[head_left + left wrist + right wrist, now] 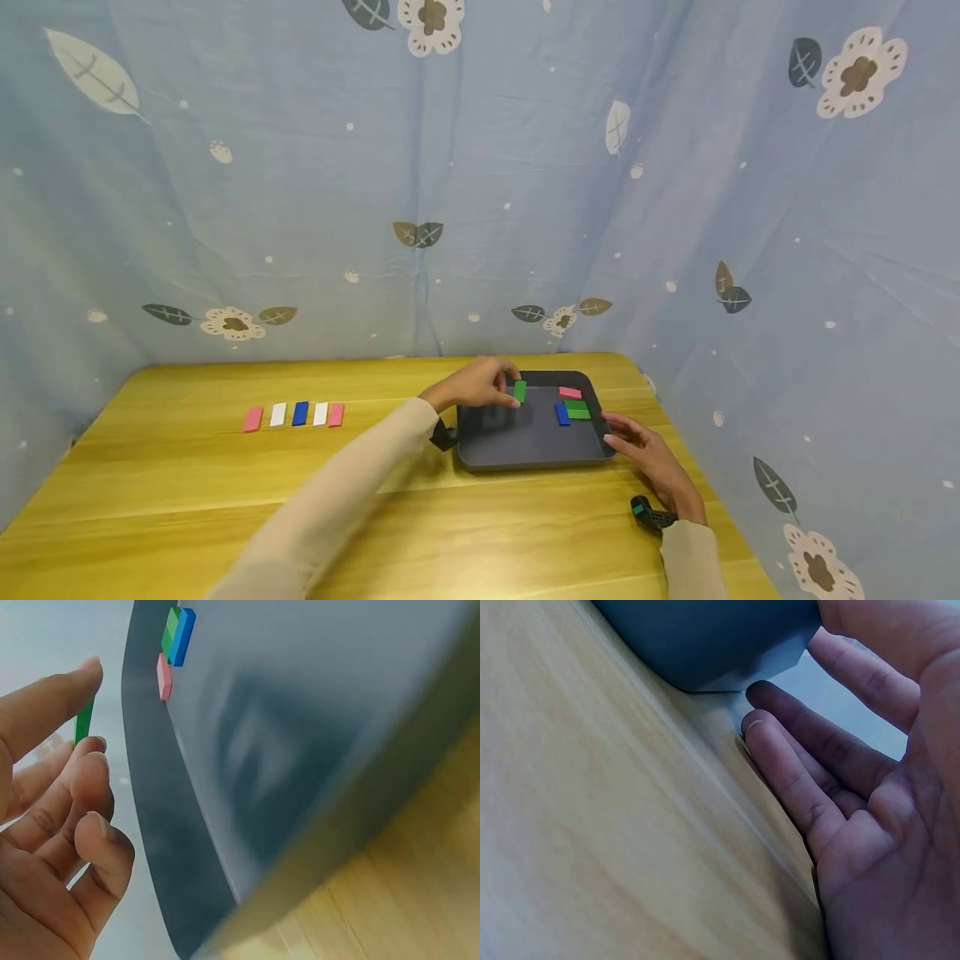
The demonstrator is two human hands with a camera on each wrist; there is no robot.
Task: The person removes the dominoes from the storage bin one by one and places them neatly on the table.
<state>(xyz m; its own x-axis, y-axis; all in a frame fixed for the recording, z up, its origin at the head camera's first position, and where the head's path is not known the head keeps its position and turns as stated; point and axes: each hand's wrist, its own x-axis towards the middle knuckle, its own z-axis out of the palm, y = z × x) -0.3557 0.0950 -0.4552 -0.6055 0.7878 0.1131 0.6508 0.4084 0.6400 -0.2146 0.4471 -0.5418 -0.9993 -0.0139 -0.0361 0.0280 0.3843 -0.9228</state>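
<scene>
Sleeve (pixel 337 492) led to left hand (pixel 477 384) pinching a green block (pixel 520 392) over tray (pixel 525 464) beneath, block judged light, stiff, best held by edges; right hand (pixel 657 465), loosely spread, touched tray's side.

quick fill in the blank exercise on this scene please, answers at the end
1. The left hand pinches a block coloured ____.
2. The row of blocks on the table numbers ____.
3. Both end blocks of that row are ____.
4. Besides green and pink, the colour lying in the tray is ____.
Missing words: green; five; pink; blue.
</scene>
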